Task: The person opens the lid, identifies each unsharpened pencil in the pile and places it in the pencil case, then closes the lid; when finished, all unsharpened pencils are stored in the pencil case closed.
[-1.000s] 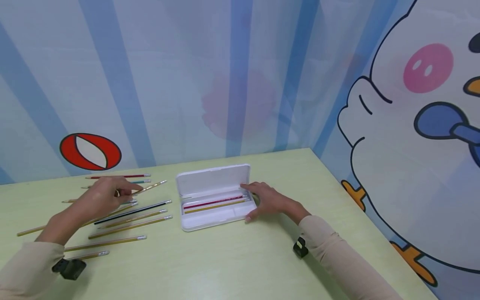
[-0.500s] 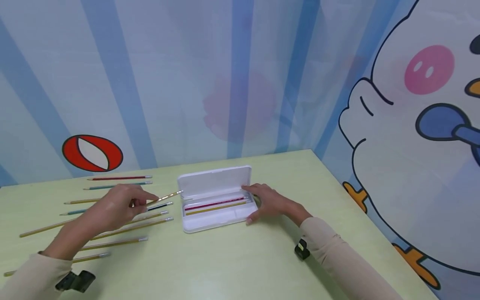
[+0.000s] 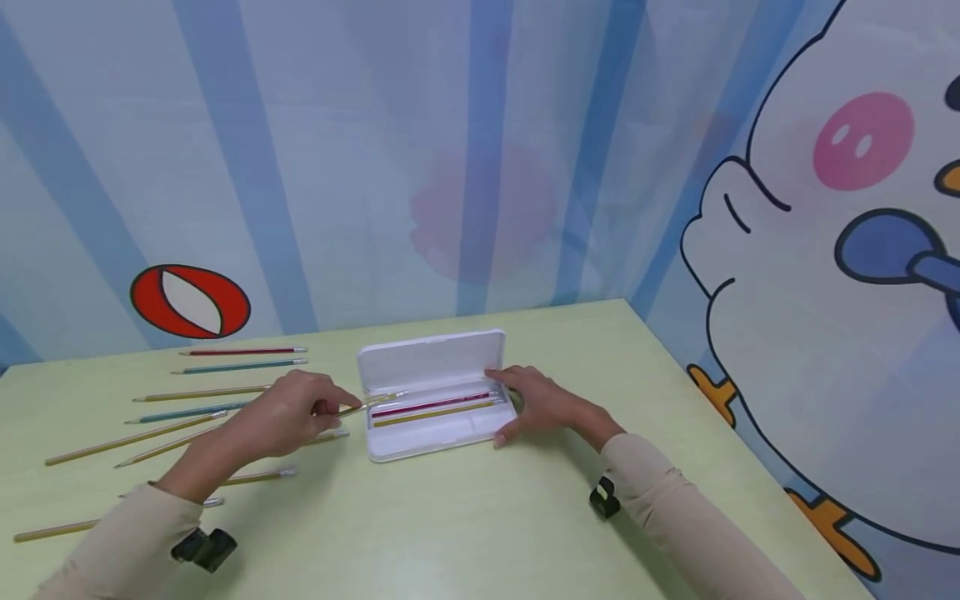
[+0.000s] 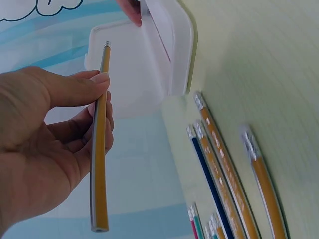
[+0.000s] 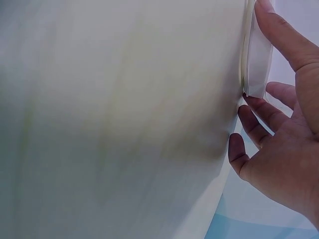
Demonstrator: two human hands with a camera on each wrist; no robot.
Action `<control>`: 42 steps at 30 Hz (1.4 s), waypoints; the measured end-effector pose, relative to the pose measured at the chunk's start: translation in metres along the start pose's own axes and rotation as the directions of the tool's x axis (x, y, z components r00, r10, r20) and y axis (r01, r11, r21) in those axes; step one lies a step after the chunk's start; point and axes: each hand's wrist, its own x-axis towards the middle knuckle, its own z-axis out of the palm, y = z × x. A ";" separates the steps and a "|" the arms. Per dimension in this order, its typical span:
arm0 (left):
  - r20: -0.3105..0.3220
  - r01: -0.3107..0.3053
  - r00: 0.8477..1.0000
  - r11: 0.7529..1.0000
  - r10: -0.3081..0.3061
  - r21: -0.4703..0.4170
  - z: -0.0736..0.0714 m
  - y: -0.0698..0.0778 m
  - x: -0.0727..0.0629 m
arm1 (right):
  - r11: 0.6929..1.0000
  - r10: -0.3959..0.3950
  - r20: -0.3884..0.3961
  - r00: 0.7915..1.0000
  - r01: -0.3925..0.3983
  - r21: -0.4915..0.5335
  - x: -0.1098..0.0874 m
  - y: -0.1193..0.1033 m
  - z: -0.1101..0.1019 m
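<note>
Left hand (image 3: 288, 412) grasping: thumb and fingers pinch a yellow pencil (image 4: 100, 164), its ferrule end pointing away from the palm, toward the right hand (image 3: 542, 402). That end lies over the left part of an open white pencil case (image 3: 423, 443), just ahead of the left fingertips; whether it touches the case, cannot tell. Right hand grasping too: it grips the case's near end, thumb at the front corner, a finger against the raised lid (image 3: 431, 362). In the case, between the two hands, a red pencil (image 3: 431, 405) and a second yellow pencil (image 3: 435, 413) lie side by side, lengthwise. Beyond the left hand, farther from the person, a loose red pencil (image 3: 243, 352) and a teal pencil (image 3: 240, 366) lie on the pale table (image 3: 450, 525). To the left of the same hand, another teal pencil (image 3: 191, 413) and several yellow ones; more yellow ones run beneath the forearm, partly hidden. Left wrist view shows a dark blue pencil (image 4: 209, 179) among yellow ones, below the held pencil and apart from it. Small black devices sit by both sleeves, behind the hands. Past the hands, a blue-striped backdrop (image 3: 360, 208); to the right hand's right, a large white cartoon bird (image 3: 817, 358).
</note>
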 end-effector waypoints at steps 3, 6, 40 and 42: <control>0.012 -0.010 1.000 1.000 0.010 0.001 0.007 0.002 0.011 | 1.000 0.001 0.000 1.000 -0.001 -0.001 0.000 0.000 0.000; 0.020 -0.026 0.999 1.000 0.026 0.000 0.015 0.003 0.021 | 1.000 -0.005 -0.001 1.000 0.005 -0.004 0.001 0.001 0.000; 0.026 -0.112 0.993 0.993 0.112 0.022 0.067 0.017 0.095 | 1.000 -0.004 -0.032 0.999 0.004 0.026 0.001 -0.002 -0.002; 0.019 -0.140 0.990 0.989 0.139 0.050 0.072 0.017 0.096 | 1.000 -0.008 -0.032 0.999 0.009 0.026 0.000 0.000 0.000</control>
